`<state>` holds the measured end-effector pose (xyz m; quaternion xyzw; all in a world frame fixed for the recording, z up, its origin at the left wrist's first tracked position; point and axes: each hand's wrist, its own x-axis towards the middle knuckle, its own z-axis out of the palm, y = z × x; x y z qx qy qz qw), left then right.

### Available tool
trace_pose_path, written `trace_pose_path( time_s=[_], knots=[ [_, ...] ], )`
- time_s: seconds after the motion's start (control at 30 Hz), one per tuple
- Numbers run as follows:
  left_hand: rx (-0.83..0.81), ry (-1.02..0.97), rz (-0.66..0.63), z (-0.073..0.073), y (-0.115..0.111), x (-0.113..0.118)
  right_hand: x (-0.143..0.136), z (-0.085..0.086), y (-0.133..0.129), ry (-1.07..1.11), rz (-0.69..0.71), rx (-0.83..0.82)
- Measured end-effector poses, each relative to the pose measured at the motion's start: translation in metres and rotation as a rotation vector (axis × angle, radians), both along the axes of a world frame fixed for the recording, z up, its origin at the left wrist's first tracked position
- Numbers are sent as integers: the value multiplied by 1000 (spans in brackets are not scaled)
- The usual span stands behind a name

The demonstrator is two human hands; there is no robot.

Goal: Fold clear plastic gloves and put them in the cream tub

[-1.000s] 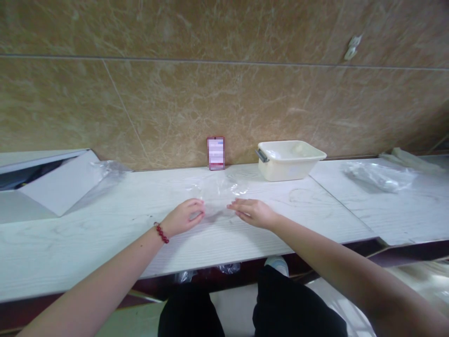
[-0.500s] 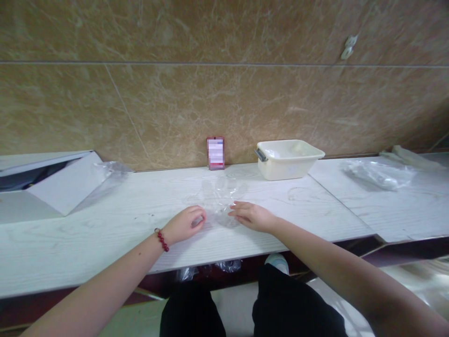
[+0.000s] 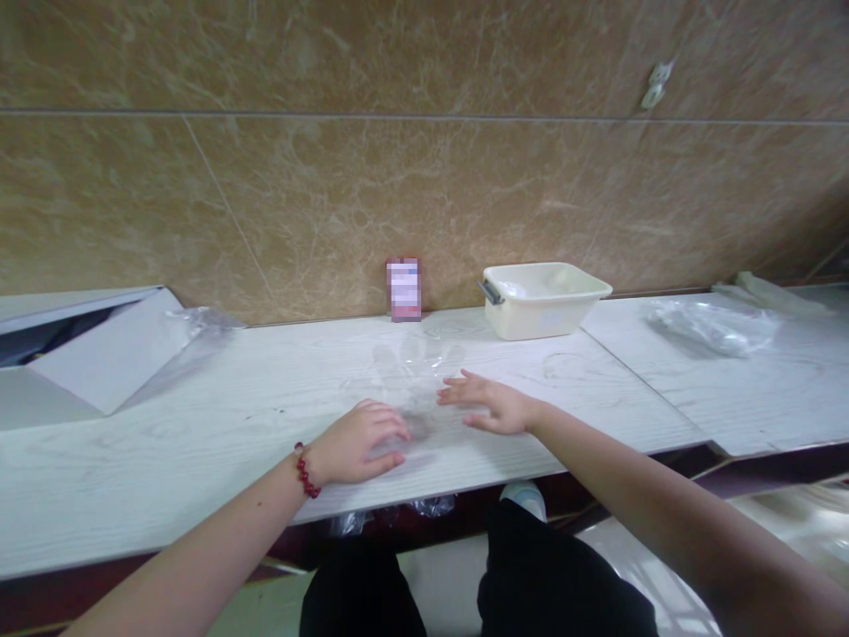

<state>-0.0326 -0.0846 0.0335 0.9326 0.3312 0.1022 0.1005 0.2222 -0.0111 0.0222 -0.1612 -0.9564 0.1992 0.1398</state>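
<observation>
Thin, see-through plastic pieces (image 3: 424, 351) lie on the white wood-grain table (image 3: 298, 380) in front of me. Their exact kind is hard to make out against the pale surface. My left hand (image 3: 362, 440), a red bead bracelet (image 3: 305, 471) at its wrist, is open with thumb and fingers apart, just nearer to me than the pieces. To their right my right hand (image 3: 487, 402) is open too, fingers stretched toward the left. No object shows in either hand.
A phone (image 3: 404, 290) leans on the marble-look wall. Right of it stands a cream plastic bin (image 3: 540, 314) with clear stuff inside. A white box (image 3: 112, 354) and plastic film (image 3: 205, 323) are at left; a clear plastic bag (image 3: 716, 327) lies far right. A socket (image 3: 656, 86) is on the wall.
My left hand has gone from curled fingers to spread ones and come slightly right and nearer. My right thumb has moved away from the fingers. Clear plastic between the hands now lies farther back.
</observation>
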Motion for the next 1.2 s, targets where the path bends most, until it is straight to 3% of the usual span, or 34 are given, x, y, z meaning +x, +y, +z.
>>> trace_pose_path(
  time_s=[0.1,0.17,0.3,0.4,0.57,0.77,1.2],
  knots=[
    [18,47,1,-6,-5,27,-11,3,9,135,-113,-65],
    [87,78,119,-19,-12,47,-22,1,13,138,-128,-98],
    [131,113,269,-45,-26,72,-43,-8,10,15,-27,-114],
    [126,101,309,-54,-30,75,-52,-16,6,-98,41,-104],
    [100,102,290,-55,-29,72,-57,-30,16,-197,5,25],
    [118,99,283,-56,-30,71,-55,-45,47,-258,-176,217],
    [117,112,273,-54,-30,72,-69,-49,89,-363,-490,210]
  ],
)
